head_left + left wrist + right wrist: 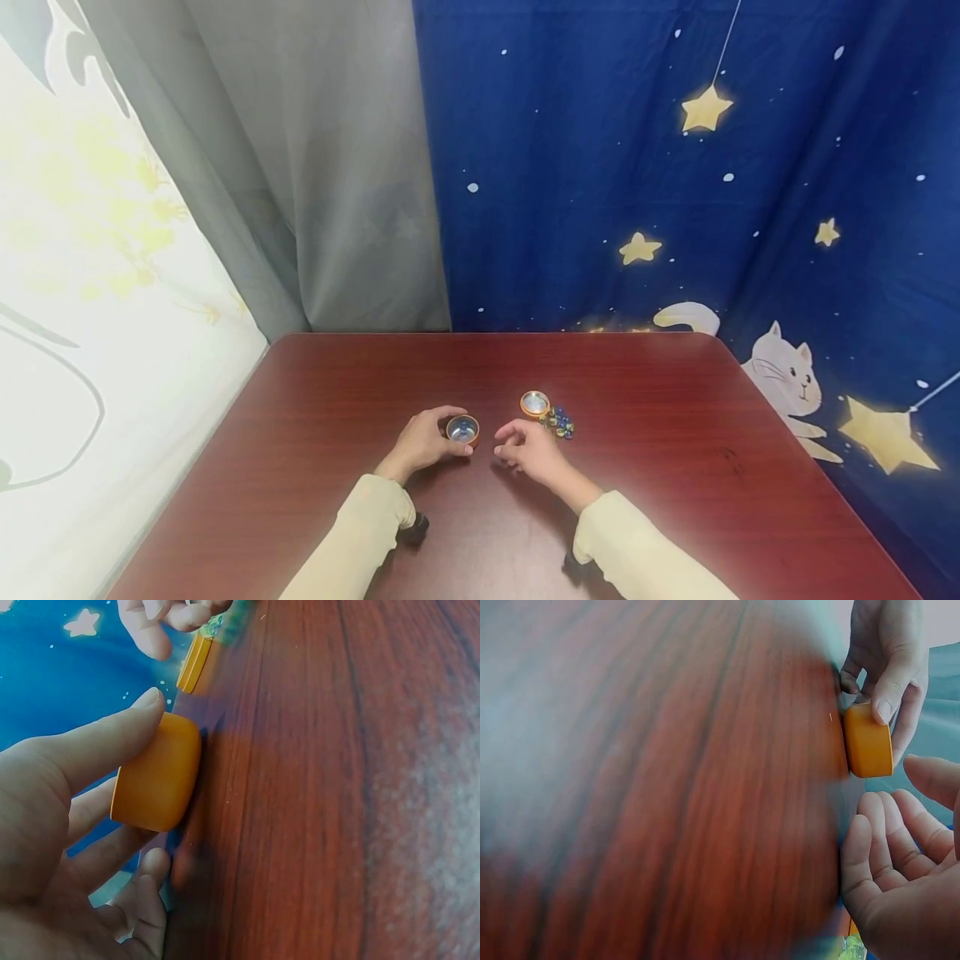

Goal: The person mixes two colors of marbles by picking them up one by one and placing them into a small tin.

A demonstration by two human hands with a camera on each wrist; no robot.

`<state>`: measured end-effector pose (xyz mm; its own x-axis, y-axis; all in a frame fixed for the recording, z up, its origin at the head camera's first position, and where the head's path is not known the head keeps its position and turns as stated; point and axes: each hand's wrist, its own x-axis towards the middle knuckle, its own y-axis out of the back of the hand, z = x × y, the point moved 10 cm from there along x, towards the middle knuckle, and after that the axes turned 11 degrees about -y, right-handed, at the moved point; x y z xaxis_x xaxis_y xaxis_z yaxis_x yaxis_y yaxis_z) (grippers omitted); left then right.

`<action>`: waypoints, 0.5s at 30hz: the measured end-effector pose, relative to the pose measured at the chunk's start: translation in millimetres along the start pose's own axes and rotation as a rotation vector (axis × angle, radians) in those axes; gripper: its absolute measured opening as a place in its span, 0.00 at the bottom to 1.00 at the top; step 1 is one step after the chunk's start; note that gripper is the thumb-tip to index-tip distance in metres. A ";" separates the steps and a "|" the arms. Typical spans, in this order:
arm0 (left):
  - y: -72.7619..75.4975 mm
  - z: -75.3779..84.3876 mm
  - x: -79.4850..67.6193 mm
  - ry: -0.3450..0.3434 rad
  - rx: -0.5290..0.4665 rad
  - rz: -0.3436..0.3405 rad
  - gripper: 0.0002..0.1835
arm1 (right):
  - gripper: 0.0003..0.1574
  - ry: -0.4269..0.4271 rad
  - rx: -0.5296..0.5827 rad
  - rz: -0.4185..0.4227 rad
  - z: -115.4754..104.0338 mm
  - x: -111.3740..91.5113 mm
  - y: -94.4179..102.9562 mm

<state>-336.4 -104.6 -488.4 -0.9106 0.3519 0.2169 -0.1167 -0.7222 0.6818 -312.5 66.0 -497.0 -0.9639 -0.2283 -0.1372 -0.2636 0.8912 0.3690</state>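
My left hand (422, 442) grips a small round orange tin (161, 774) between thumb and fingers, near the middle of the table. The tin stands upright with its silvery inside facing up; something dark bluish shows at its bottom, marble or reflection I cannot tell. Just to its right is my right hand (531, 454), fingers loosely bent and thumb apart, with nothing seen in its grasp. Beyond the right hand lie several blue and yellow-green glass marbles (560, 423). Touching or very near them is a shallow round orange lid (535, 404), its silvery inside up.
The dark red wooden table (360, 375) has rounded far corners. Behind it hang a grey curtain (360, 167) and a blue star-patterned curtain (562, 167). A pale patterned cloth (112, 292) hangs along the left side.
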 end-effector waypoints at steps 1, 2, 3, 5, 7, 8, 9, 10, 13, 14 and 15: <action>0.3 0.5 0.0 0.000 0.001 0.000 0.33 | 0.12 0.002 -0.004 0.001 0.2 -0.7 0.6; 0.5 0.8 0.0 0.000 0.001 -0.001 0.33 | 0.12 0.002 -0.008 0.002 0.7 -1.2 1.2; 0.8 0.8 0.1 0.001 0.003 -0.001 0.33 | 0.12 0.000 -0.013 0.003 1.2 -1.7 1.7; 1.1 1.3 0.2 -0.003 0.002 0.000 0.33 | 0.13 0.008 -0.016 0.001 1.4 -2.8 2.4; 1.2 1.7 0.2 -0.008 0.004 0.000 0.34 | 0.13 0.016 -0.024 0.000 1.3 -3.8 3.1; 1.2 1.8 0.2 -0.010 0.003 0.002 0.34 | 0.13 0.015 -0.027 0.000 1.5 -4.1 3.5; 1.1 1.8 0.1 -0.010 0.002 0.002 0.34 | 0.13 0.013 -0.031 -0.001 2.0 -4.4 3.8; 0.9 1.7 0.0 -0.009 0.001 0.002 0.34 | 0.13 0.014 -0.035 -0.001 2.2 -4.9 4.2; 0.7 1.2 0.2 -0.002 -0.002 0.004 0.34 | 0.13 0.012 -0.045 0.000 3.0 -6.4 5.8; 0.4 0.9 0.1 0.000 -0.002 0.003 0.34 | 0.13 0.013 -0.047 0.000 3.2 -7.1 6.3; 0.2 0.6 0.1 0.001 -0.002 0.001 0.33 | 0.13 0.014 -0.049 0.000 3.3 -7.7 7.0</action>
<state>-336.3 -104.3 -487.8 -0.9110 0.3509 0.2168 -0.1167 -0.7234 0.6805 -306.8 75.3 -496.3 -0.9642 -0.2343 -0.1242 -0.2649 0.8713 0.4132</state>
